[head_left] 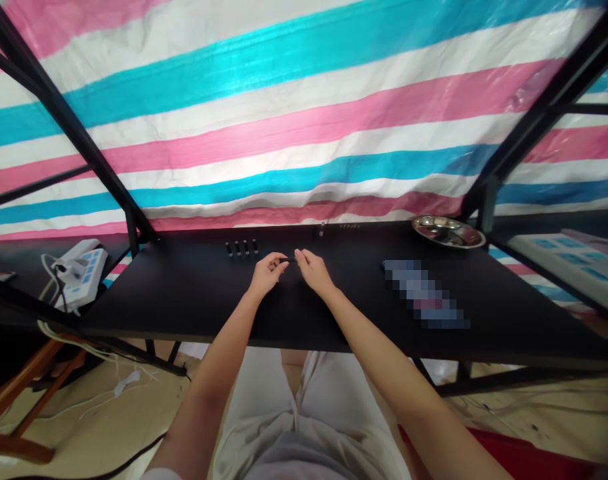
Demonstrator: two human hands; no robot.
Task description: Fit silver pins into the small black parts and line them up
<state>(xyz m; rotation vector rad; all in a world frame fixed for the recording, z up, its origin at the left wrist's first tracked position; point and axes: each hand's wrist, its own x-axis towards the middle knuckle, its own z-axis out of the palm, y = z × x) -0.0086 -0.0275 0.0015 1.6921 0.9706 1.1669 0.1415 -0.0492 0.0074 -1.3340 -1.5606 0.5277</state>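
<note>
Over the middle of the black tabletop, my left hand (270, 272) pinches one end of a small dark rod-shaped piece (289, 260). My right hand (311, 270) closes its fingers on the other end, so the piece spans the short gap between both hands. Its exact kind is too small to make out. Behind and left of my left hand, several short black cylinders with silvery ends (242, 248) stand in a row. A small clear or silvery item (321, 230) is near the table's back edge, beside a row of tiny pieces (349, 226).
A shiny round metal dish (448, 232) sits at the back right of the black table (184, 293). Nearer lies a pixelated blue flat object (424, 293). Striped sheeting (294, 147) hangs behind, between black frame posts. A white power strip (87, 277) with cables is at left.
</note>
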